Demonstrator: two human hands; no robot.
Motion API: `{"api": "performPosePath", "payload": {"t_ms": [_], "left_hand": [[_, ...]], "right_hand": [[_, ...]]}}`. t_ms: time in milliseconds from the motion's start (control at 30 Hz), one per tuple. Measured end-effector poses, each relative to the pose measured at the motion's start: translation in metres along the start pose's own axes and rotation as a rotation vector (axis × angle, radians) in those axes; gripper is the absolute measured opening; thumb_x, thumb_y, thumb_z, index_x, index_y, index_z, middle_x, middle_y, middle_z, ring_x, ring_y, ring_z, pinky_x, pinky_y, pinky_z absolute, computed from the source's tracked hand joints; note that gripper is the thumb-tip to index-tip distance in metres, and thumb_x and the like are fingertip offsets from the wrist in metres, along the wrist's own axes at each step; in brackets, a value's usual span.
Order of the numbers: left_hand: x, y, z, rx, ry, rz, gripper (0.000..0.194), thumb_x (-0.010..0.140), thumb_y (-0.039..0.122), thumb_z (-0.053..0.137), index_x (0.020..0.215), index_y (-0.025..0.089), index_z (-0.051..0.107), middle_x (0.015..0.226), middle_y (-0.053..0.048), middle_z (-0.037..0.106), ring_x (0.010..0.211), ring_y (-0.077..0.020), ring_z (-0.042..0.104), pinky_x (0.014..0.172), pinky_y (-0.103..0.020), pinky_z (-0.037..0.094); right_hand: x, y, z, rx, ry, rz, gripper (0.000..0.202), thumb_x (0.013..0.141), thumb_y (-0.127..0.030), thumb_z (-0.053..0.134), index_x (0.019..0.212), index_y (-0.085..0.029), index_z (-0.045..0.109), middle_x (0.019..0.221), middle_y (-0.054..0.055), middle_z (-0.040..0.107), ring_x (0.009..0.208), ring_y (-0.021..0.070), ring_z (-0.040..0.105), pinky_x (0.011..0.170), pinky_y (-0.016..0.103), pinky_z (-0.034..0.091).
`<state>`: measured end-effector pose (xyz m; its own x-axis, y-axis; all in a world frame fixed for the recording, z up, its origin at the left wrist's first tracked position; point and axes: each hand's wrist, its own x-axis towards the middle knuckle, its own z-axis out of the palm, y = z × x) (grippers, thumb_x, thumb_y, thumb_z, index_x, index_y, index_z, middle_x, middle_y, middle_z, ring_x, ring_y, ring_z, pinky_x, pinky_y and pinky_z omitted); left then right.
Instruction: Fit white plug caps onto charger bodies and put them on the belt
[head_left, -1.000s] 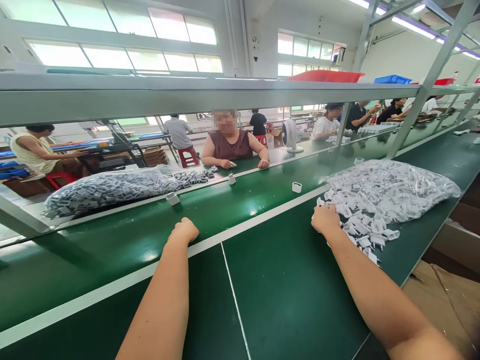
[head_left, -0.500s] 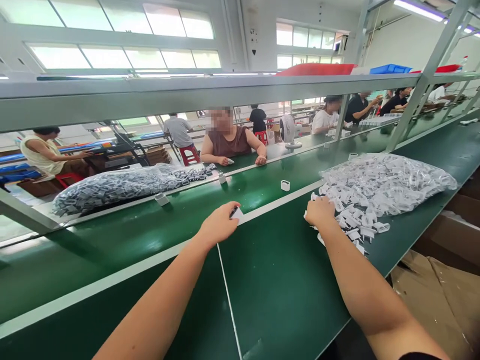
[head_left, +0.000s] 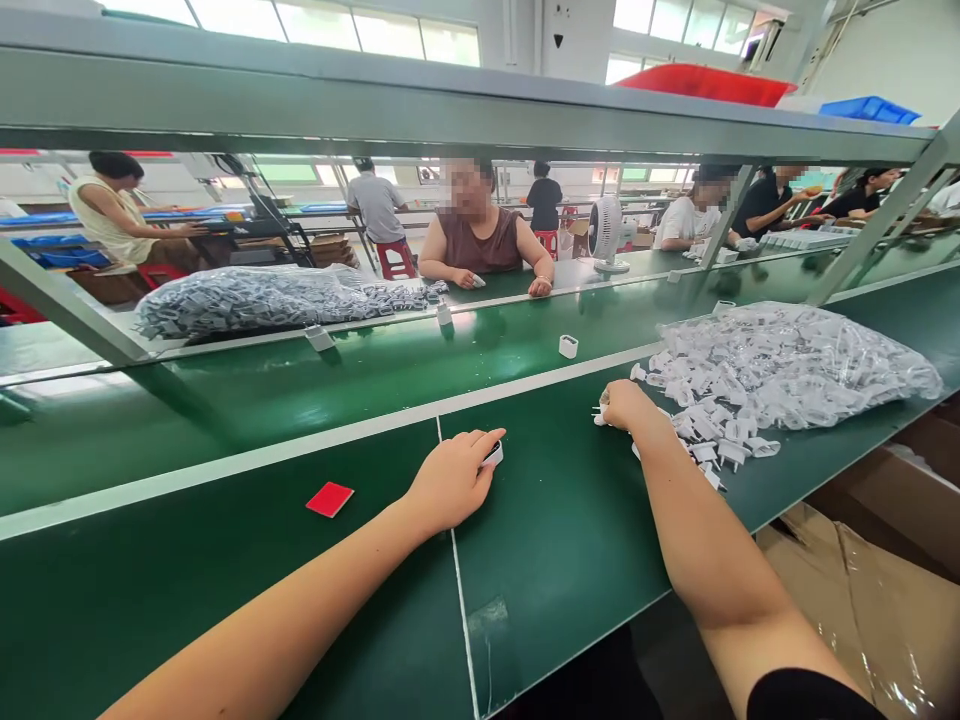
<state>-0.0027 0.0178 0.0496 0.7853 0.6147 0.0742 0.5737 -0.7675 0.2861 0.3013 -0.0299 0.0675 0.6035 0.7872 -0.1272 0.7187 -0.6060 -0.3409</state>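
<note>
The fingers [head_left: 491, 438] of the left hand [head_left: 448, 482] are curled around a white oval casing [head_left: 493, 456], its dark interior partly visible beneath the index finger; whether the casing touches the green worktop [head_left: 555, 540] cannot be told. The right hand [head_left: 628, 404] grips a white two-pin plug part [head_left: 601, 420], pins pointing left, with its fingertips largely hidden. This hand lies at the near-left edge of a loose pile of plug parts [head_left: 705, 430], which spills from a clear plastic bag [head_left: 817, 360] filled with similar white pieces. Left of the left hand, a red square card [head_left: 330, 499] lies flat on the worktop. Beyond a pale dividing strip [head_left: 300, 447] runs a glossy green conveyor belt [head_left: 375, 375], on which a white oval shell [head_left: 568, 346] stands with its opening upward; two further white pieces rest near the belt's far edge, one beside a long bag of grey parts [head_left: 247, 300]. Across the belt, a co-worker in a brown sleeveless top [head_left: 484, 240] holds a small white part, with a white desk fan [head_left: 604, 235] nearby. A red tray [head_left: 712, 87] and a blue tray [head_left: 870, 110] occupy the overhead shelf [head_left: 375, 100].
</note>
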Motion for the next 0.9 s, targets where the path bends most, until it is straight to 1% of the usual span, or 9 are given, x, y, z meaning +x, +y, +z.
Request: {"api": "performPosePath", "payload": {"t_ms": [100, 233, 333, 400, 467, 600, 700, 800, 900], "left_hand": [[-0.002, -0.004, 0.005, -0.039, 0.046, -0.005, 0.056, 0.095, 0.021, 0.044, 0.151, 0.016, 0.047, 0.116, -0.012, 0.068, 0.106, -0.0301, 0.065, 0.094, -0.044, 0.054], [-0.002, -0.012, 0.018, -0.227, 0.116, -0.022, 0.058, 0.092, 0.027, 0.048, 0.149, 0.016, 0.049, 0.097, -0.01, 0.065, 0.088, -0.0266, 0.066, 0.082, -0.041, 0.057], [0.0, -0.022, 0.031, -0.412, 0.181, 0.012, 0.062, 0.089, 0.033, 0.053, 0.148, 0.016, 0.048, 0.107, -0.01, 0.065, 0.099, -0.0272, 0.065, 0.093, -0.043, 0.055], [0.002, -0.029, 0.036, -0.525, 0.213, 0.023, 0.068, 0.086, 0.041, 0.062, 0.147, 0.018, 0.047, 0.119, -0.009, 0.065, 0.11, -0.0281, 0.062, 0.1, -0.044, 0.052], [0.004, -0.034, 0.038, -0.59, 0.215, 0.018, 0.063, 0.082, 0.049, 0.069, 0.137, 0.02, 0.055, 0.121, -0.008, 0.065, 0.112, -0.0282, 0.06, 0.101, -0.043, 0.052], [0.006, -0.035, 0.033, -0.604, 0.18, 0.011, 0.037, 0.085, 0.051, 0.066, 0.108, 0.023, 0.068, 0.107, -0.005, 0.069, 0.104, -0.0272, 0.061, 0.093, -0.04, 0.053], [0.005, -0.033, 0.028, -0.629, 0.141, 0.006, 0.039, 0.085, 0.052, 0.065, 0.111, 0.023, 0.07, 0.108, -0.005, 0.07, 0.105, -0.0271, 0.061, 0.095, -0.04, 0.052], [0.005, -0.034, 0.028, -0.711, 0.121, -0.069, 0.053, 0.078, 0.055, 0.072, 0.12, 0.023, 0.069, 0.115, -0.005, 0.069, 0.101, -0.0261, 0.063, 0.095, -0.04, 0.053], [0.005, -0.035, 0.029, -0.718, 0.143, -0.08, 0.046, 0.077, 0.055, 0.074, 0.109, 0.021, 0.073, 0.111, -0.006, 0.07, 0.101, -0.0264, 0.063, 0.091, -0.039, 0.052]], "right_hand": [[0.0, -0.003, 0.002, 0.185, 0.02, -0.069, 0.029, 0.062, 0.001, 0.076, 0.086, -0.015, 0.075, 0.103, 0.016, 0.075, 0.106, 0.0344, 0.071, 0.096, 0.043, 0.055], [-0.007, -0.021, 0.011, 0.507, 0.016, -0.211, 0.031, 0.081, -0.013, 0.069, 0.112, -0.018, 0.071, 0.118, 0.011, 0.075, 0.111, 0.0259, 0.071, 0.103, 0.041, 0.055], [-0.016, -0.038, 0.02, 0.858, -0.161, -0.27, 0.023, 0.098, -0.021, 0.051, 0.114, -0.019, 0.068, 0.119, 0.009, 0.076, 0.104, 0.0192, 0.075, 0.098, 0.037, 0.06], [-0.023, -0.048, 0.025, 1.228, -0.383, -0.251, 0.021, 0.101, -0.02, 0.047, 0.106, -0.015, 0.067, 0.115, 0.012, 0.077, 0.103, 0.0209, 0.076, 0.101, 0.04, 0.06], [-0.029, -0.056, 0.028, 1.434, -0.541, -0.198, 0.023, 0.102, -0.02, 0.045, 0.104, -0.013, 0.068, 0.109, 0.014, 0.078, 0.101, 0.0223, 0.077, 0.104, 0.042, 0.059], [-0.039, -0.062, 0.03, 1.39, -0.605, -0.162, 0.016, 0.099, -0.019, 0.056, 0.102, -0.013, 0.071, 0.106, 0.01, 0.079, 0.104, 0.0191, 0.076, 0.108, 0.037, 0.056], [-0.042, -0.063, 0.035, 1.304, -0.571, -0.229, 0.014, 0.084, -0.018, 0.077, 0.098, -0.018, 0.075, 0.102, 0.004, 0.078, 0.106, 0.0186, 0.075, 0.106, 0.035, 0.057], [-0.047, -0.066, 0.046, 1.135, -0.413, -0.314, 0.029, 0.073, -0.026, 0.086, 0.099, -0.02, 0.077, 0.099, 0.003, 0.078, 0.1, 0.0195, 0.073, 0.096, 0.038, 0.06], [-0.057, -0.072, 0.056, 0.917, -0.182, -0.442, 0.032, 0.073, -0.03, 0.085, 0.103, -0.021, 0.078, 0.095, 0.002, 0.077, 0.089, 0.0175, 0.07, 0.085, 0.036, 0.059]]}}
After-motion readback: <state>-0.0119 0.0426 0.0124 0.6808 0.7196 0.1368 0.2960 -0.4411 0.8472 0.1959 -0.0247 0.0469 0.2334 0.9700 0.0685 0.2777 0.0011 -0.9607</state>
